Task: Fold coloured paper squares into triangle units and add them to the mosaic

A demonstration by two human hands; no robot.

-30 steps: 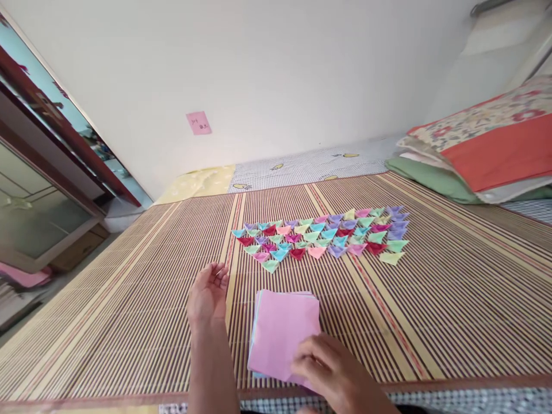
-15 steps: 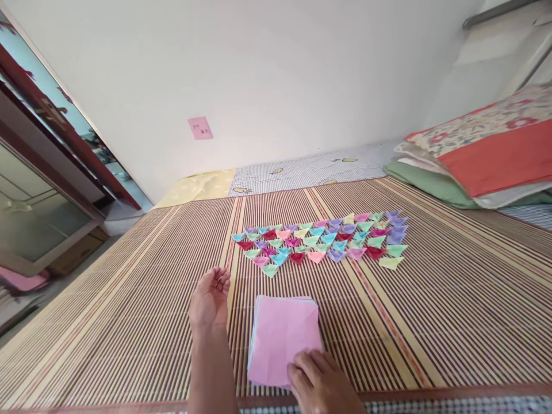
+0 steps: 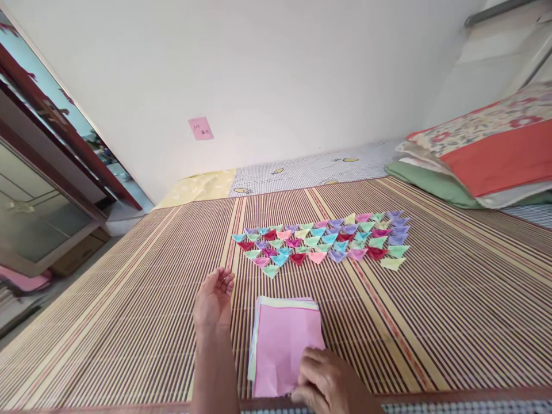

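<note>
A pink sheet of paper (image 3: 284,345) lies on top of a stack of coloured paper (image 3: 276,301), shifted toward me so a pale yellow-green sheet shows along the stack's far and left edges. My right hand (image 3: 323,374) pinches the pink sheet by its near right corner. Left of the stack, my left hand (image 3: 215,299) rests palm up with loosely curled fingers, apart from the paper, and nothing shows in it. Beyond both hands, several rows of small folded paper triangles (image 3: 317,257) in many colours are spread over the striped bamboo mat (image 3: 172,287).
A white wall (image 3: 267,75) with a pink note (image 3: 200,128) rises behind the mat. Folded bedding (image 3: 491,161) in red, floral and green is piled at the right. A doorway with a brown door (image 3: 52,121) stands at the far left.
My right hand has pulled the pink sheet toward me and slightly right, uncovering the pale sheet beneath. My left hand stays nearly where it was.
</note>
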